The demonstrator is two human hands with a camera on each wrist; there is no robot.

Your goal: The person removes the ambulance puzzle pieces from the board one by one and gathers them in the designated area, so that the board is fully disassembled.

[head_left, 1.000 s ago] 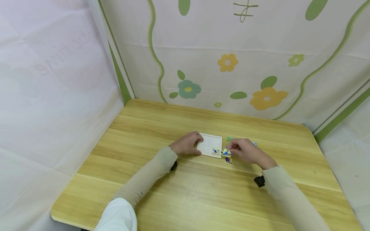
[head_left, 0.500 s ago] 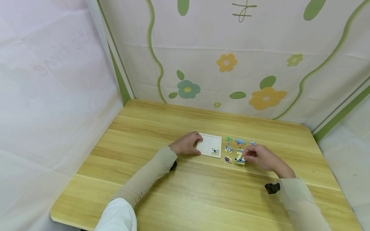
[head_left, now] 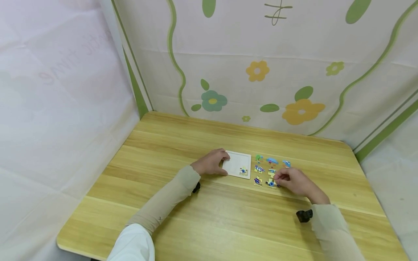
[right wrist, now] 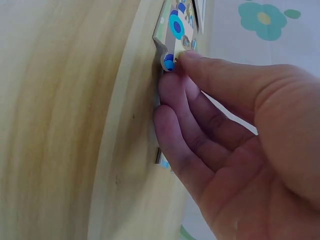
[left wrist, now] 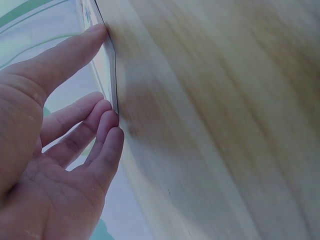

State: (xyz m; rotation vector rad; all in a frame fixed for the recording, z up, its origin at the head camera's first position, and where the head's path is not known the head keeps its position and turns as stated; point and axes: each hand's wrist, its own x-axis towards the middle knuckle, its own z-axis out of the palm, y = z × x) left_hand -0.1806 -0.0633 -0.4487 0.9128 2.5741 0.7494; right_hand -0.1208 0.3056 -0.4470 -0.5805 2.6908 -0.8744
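A shallow white puzzle tray (head_left: pixel 236 160) lies on the wooden table, with one jigsaw piece (head_left: pixel 243 170) in its near right corner. My left hand (head_left: pixel 210 162) holds the tray's left side, thumb toward the near corner and fingers along the edge; in the left wrist view the thumb (left wrist: pixel 75 55) and fingertips meet the rim. My right hand (head_left: pixel 295 181) pinches a puzzle piece with a blue round wheel (head_left: pixel 271 183) by its right end. In the right wrist view this piece (right wrist: pixel 176 25) sits between thumb and index finger, low over the table.
Several loose puzzle pieces lie in rows right of the tray, among them a green one (head_left: pixel 258 157), blue ones like this car-like piece (head_left: pixel 271 160), and a purple one (head_left: pixel 257 181). A patterned cloth wall (head_left: pixel 228 72) closes off the table's (head_left: pixel 215 224) far edge.
My right hand has carried the wheel piece from beside the tray's right edge rightward and nearer, then lowered it into the near row of loose pieces. My left hand has stayed on the tray.
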